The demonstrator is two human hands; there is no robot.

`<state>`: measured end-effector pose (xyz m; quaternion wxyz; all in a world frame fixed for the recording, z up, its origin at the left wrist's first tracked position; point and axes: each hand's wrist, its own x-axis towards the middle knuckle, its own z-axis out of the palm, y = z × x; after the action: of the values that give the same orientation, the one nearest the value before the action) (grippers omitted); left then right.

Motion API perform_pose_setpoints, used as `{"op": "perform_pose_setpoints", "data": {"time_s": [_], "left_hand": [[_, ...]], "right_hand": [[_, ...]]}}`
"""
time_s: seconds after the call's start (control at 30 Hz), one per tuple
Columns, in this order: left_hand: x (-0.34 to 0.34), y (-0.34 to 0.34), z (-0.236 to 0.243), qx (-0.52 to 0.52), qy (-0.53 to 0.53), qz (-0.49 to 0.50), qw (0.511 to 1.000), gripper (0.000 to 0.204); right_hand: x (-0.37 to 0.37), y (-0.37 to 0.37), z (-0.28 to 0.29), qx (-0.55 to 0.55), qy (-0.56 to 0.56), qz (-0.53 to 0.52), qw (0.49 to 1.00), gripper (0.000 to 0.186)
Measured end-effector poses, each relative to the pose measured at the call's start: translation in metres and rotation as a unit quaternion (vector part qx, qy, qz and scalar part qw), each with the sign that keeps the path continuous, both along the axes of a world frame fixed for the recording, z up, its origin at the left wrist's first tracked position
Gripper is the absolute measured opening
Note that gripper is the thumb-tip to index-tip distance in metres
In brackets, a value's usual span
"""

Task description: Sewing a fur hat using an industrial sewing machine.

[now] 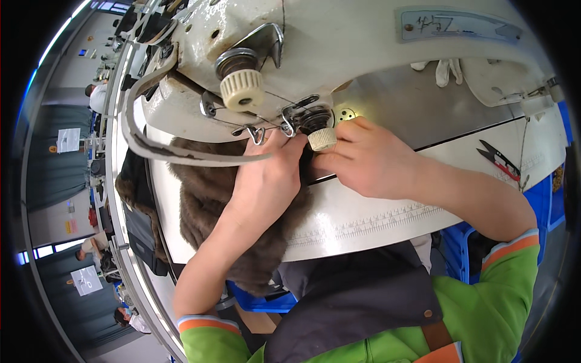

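Note:
Both my hands are close together under the head of a white sewing machine (363,36). My left hand (269,172) lies over brown fur fabric (209,181), its fingertips hidden behind the thread guides. The fingers are bent and pressed down at the fabric's edge. My right hand (369,160) has curled fingers beside the lit needle plate (345,114); a ribbed tension knob (322,139) covers part of them. What its fingers pinch is hidden. The fur spreads left from my hands and hangs over the table's front edge.
A second, larger tension knob (241,89) sits above my left hand. Small thread snips (500,160) lie on the table's right, near a printed ruler strip (363,225). A blue crate (459,251) stands below the table. Other people sit at the far left.

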<state>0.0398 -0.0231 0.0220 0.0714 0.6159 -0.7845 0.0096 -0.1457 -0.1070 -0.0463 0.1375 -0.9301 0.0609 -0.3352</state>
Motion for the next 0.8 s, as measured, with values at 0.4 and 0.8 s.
{"op": "perform_pose_setpoints", "data": {"time_s": [0.4,0.8], "left_hand": [[-0.009,0.008,0.006,0.000,-0.082,0.040,0.996,0.039],[0.020,-0.018,0.023,0.190,0.151,0.114,0.963,0.041]], "right_hand": [[-0.007,-0.012,0.010,0.394,0.004,-0.085,0.915,0.020],[0.026,0.053,0.026,0.843,-0.055,0.013,0.535,0.043]]}}
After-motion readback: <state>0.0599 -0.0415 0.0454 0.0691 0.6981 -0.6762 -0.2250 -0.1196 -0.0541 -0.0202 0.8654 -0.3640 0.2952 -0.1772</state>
